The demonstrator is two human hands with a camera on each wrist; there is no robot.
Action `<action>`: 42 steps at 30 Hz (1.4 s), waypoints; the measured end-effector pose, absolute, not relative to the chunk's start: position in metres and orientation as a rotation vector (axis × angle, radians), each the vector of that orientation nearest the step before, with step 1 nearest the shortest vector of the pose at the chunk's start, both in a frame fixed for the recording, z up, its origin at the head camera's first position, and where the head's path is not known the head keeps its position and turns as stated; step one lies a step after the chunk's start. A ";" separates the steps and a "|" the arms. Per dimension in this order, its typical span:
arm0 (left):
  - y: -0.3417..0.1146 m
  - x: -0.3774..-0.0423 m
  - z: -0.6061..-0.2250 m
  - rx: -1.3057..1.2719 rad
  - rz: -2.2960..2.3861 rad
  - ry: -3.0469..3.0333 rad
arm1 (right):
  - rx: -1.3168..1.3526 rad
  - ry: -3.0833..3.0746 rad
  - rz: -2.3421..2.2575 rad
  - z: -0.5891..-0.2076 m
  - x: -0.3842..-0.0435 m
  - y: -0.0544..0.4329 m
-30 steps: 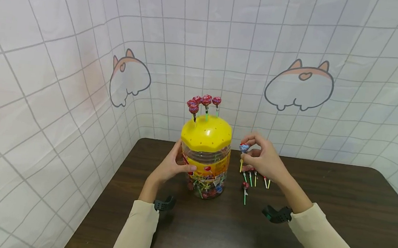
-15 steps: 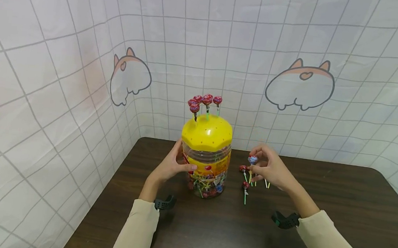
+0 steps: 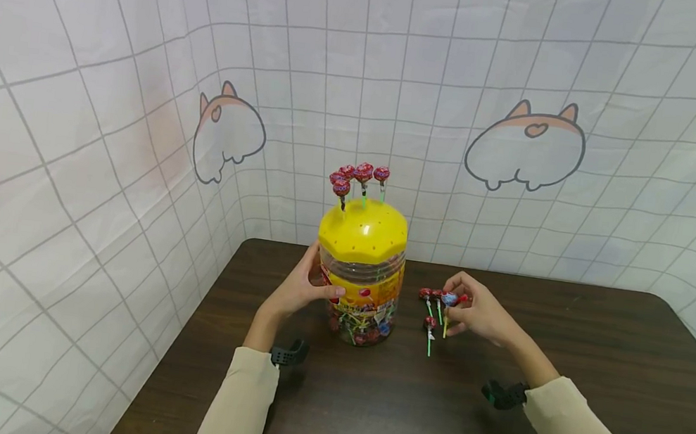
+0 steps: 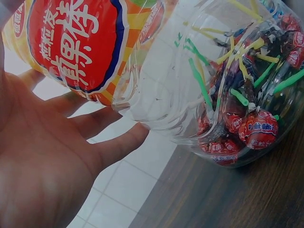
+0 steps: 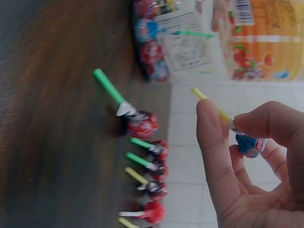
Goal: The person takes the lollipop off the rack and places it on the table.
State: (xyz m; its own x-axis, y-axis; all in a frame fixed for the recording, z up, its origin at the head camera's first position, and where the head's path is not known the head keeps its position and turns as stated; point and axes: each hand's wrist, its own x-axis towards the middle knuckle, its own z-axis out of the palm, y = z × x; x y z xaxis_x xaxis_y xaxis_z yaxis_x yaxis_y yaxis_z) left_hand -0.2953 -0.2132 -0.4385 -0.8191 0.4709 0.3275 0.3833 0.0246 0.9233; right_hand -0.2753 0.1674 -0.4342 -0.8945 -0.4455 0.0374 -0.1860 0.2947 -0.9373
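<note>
My left hand (image 3: 300, 290) holds the side of a clear plastic jar (image 4: 166, 90) with a yellow lid (image 3: 364, 231). Its thumb lies across the front label, and its spread fingers reach round the side. Several red lollipops (image 3: 363, 173) stand upright in the lid's holes, and more lie inside the jar's bottom. To the jar's right, my right hand (image 3: 482, 316) pinches a blue-wrapped lollipop (image 5: 249, 145) by its yellow stick, thumb against finger. That lollipop hangs at the row of loose lollipops (image 5: 156, 168) on the table. One red lollipop (image 3: 430, 322) lies nearer me, apart from the row.
All of this stands on a dark wooden table (image 3: 378, 411) with rounded far corners. A white grid-patterned curtain (image 3: 435, 113) hangs close behind and to the left. Each wrist wears a black strap (image 3: 289, 354).
From beside the jar, my right hand has moved right and down with the blue lollipop, to the row on the table. My left hand has stayed on the jar.
</note>
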 end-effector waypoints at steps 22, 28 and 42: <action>-0.214 -0.296 -0.439 0.897 1.925 2.227 | -0.521 2.246 -1.592 -0.475 -0.282 0.176; -0.213 -0.295 -0.438 0.898 1.925 2.225 | -0.516 2.237 -1.584 -0.480 -0.284 0.177; -0.213 -0.293 -0.437 0.919 1.946 2.186 | -0.533 2.371 -1.440 -0.484 -0.285 0.180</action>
State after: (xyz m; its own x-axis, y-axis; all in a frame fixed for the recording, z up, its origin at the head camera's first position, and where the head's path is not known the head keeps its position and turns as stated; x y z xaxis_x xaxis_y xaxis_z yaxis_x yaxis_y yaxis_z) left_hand -0.2935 -0.2131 -0.4372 -0.8179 0.4733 0.3272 0.3797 0.0167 0.9250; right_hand -0.2847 0.1799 -0.4844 -0.8811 -0.4672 -0.0737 -0.1500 0.4237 -0.8933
